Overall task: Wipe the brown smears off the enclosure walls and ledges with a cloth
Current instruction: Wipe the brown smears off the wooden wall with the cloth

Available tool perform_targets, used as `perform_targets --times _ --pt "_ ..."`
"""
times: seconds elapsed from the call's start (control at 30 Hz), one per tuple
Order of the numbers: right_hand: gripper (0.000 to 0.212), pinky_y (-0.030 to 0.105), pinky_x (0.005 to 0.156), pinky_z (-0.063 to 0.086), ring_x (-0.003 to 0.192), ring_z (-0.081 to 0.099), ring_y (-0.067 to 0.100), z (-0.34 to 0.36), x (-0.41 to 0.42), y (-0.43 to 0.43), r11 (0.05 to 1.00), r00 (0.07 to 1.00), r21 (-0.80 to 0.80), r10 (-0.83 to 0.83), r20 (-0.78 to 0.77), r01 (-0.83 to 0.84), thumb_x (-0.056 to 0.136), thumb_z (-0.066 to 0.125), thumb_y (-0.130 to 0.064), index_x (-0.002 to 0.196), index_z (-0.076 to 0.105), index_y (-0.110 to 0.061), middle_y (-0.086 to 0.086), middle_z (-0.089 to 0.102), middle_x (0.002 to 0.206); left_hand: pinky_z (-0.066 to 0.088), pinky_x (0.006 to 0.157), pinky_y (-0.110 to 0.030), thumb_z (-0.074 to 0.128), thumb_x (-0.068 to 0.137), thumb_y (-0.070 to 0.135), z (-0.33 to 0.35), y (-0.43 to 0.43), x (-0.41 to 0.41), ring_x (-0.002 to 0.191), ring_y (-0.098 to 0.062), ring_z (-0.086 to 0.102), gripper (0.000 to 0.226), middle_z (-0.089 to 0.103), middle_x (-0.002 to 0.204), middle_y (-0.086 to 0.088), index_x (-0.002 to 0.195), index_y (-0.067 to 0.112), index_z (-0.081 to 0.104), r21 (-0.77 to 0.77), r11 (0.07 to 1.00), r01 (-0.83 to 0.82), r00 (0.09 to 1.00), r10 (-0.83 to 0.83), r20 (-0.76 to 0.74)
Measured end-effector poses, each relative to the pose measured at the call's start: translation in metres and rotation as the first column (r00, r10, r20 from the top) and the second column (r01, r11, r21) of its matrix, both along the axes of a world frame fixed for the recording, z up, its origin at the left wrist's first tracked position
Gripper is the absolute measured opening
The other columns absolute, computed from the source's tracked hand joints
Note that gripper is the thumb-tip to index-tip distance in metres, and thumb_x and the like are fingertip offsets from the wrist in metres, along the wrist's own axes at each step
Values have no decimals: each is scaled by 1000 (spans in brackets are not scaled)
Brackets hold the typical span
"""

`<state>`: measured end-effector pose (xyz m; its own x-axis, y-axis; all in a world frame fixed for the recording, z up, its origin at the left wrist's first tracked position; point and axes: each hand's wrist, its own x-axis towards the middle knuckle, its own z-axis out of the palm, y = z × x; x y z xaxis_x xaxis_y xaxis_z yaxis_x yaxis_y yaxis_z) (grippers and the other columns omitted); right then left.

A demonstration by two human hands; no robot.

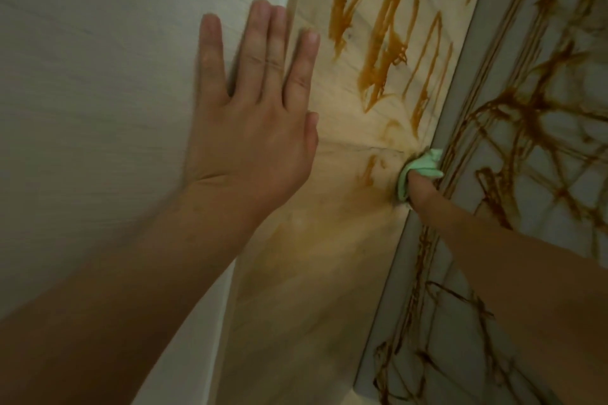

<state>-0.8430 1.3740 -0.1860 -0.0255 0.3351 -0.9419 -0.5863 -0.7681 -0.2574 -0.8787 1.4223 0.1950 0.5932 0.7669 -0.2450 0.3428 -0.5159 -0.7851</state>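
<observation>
The left hand [260,128] was laid flat on the white wall [98,76], fingers straight and spread. The green cloth [418,168] was gripped in the right hand [424,196] and pressed to the wooden panel [329,240], just left of the grey ledge [460,108]. Brown smears [388,43] were seen farther along the panel.

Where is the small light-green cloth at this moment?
In the head view, the small light-green cloth is right of centre, held by the right hand against the smeared beige wooden panel, beside the grey ledge.
</observation>
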Motion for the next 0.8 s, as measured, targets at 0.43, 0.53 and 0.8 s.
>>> perform_targets --times 0.43,0.53,0.8 --pt "64 38 113 32 120 31 17 143 -19 -26 827 884 501 -8 468 -257 82 47 -47 139 48 -18 -6 39 130 -7 121 -66 14 106 45 4 -2 6 157 -42 -8 72 -4 169 -28 164 6 -5 26 1000 14 1000 -15 7" --pt "61 41 105 46 116 53 27 92 -6 -11 894 917 388 58 395 -224 91 51 -40 147 43 -18 1 42 140 -7 121 -66 13 106 45 2 -1 5 157 -41 -9 72 -5 169 -27 164 7 -6 27 1000 4 1000 -4 6" --pt "47 47 110 46 136 50 40 -17 -34 -39 947 949 69 310 51 -313 105 42 -13 149 43 2 23 49 150 -4 122 -67 10 106 45 -1 -1 0 157 -42 -10 71 -6 169 -27 164 7 -7 5 1000 12 1000 -12 7"
